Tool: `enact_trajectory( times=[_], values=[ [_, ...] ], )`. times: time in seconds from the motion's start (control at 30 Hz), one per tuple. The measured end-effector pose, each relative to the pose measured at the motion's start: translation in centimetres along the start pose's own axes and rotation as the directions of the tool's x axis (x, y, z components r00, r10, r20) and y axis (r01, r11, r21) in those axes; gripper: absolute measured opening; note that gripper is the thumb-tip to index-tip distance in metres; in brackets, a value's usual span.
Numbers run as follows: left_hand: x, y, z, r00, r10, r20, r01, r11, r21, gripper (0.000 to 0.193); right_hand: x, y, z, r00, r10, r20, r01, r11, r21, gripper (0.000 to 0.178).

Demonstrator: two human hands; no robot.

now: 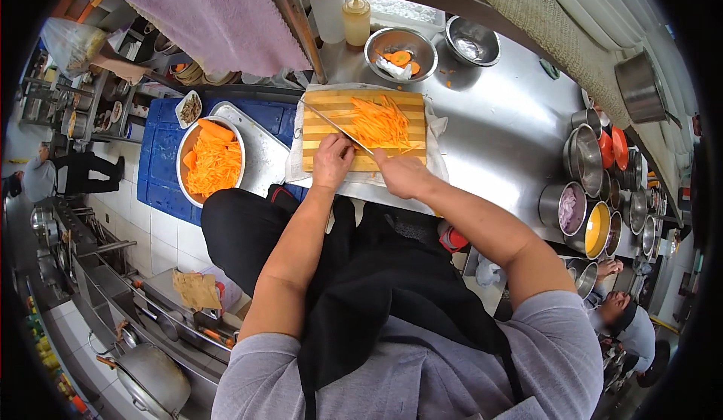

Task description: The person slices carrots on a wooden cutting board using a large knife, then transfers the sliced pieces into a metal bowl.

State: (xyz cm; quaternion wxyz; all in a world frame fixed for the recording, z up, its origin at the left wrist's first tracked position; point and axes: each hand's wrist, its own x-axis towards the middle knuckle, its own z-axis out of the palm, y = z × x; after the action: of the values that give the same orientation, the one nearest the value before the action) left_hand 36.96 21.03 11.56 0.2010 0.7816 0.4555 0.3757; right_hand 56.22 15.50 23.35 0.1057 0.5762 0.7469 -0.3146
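At the steel worktop's [493, 130] near edge, cloth [438, 135] probably steadies the striped cutting board [334, 106]; the right hand [403, 177] grips the knife [337, 127], the left hand's [331, 164] fingers bend beside it, hold unclear.

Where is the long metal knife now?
In the head view, the knife slants across the left of the striped wooden cutting board, between the left hand and shredded orange carrots, its handle in the right hand.

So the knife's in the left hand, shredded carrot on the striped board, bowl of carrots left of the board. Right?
Not quite: the head view shows the knife in the right hand, not the left hand. The shredded carrot, striped board and bowl of carrots are as you said.
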Motion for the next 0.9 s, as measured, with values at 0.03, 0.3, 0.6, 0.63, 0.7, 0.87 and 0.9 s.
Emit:
enact_trajectory(
  times=[0.03, 0.3, 0.6, 0.63, 0.7, 0.87, 0.9],
  values=[
    [0.0, 0.1, 0.0, 1.000, 0.008, 0.004, -0.008, 1.000, -0.001, 0.013, 0.2, 0.0, 0.9, 1.000, 0.023, -0.014, -0.023, 0.999, 0.022, 0.037],
    [0.1, 0.2, -0.7, 1.000, 0.022, 0.010, -0.022, 1.000, -0.003, 0.012, 0.7, 0.0, -0.2, 0.999, -0.025, 0.023, 0.025, 1.000, 0.017, 0.040],
    [0.2, -0.5, -0.6, 0.999, 0.044, 0.007, -0.044, 0.999, 0.025, 0.010, 0.8, -0.6, -1.1, 0.999, -0.040, -0.023, 0.041, 0.999, 0.033, 0.035],
    [0.1, -0.3, -0.5, 0.999, 0.036, 0.009, -0.036, 0.999, 0.017, 0.010, 0.8, -0.4, -0.2, 0.999, -0.039, -0.022, 0.040, 0.999, 0.032, 0.035],
    [0.4, -0.1, -0.3, 0.999, 0.039, 0.002, -0.039, 0.999, 0.008, 0.010, 1.3, 0.4, 2.2, 0.999, 0.023, -0.045, -0.019, 0.997, 0.079, 0.035],
    [0.3, -0.6, -0.4, 0.998, 0.052, -0.028, -0.051, 0.998, 0.036, 0.011, 1.3, -0.3, 0.5, 0.999, -0.004, -0.039, 0.007, 0.997, 0.072, 0.037],
    [0.0, -0.6, -0.6, 0.998, 0.053, -0.026, -0.052, 0.998, 0.039, 0.011, 1.2, -0.6, 0.1, 1.000, -0.017, -0.016, 0.018, 0.996, 0.086, 0.037]
  ],
)
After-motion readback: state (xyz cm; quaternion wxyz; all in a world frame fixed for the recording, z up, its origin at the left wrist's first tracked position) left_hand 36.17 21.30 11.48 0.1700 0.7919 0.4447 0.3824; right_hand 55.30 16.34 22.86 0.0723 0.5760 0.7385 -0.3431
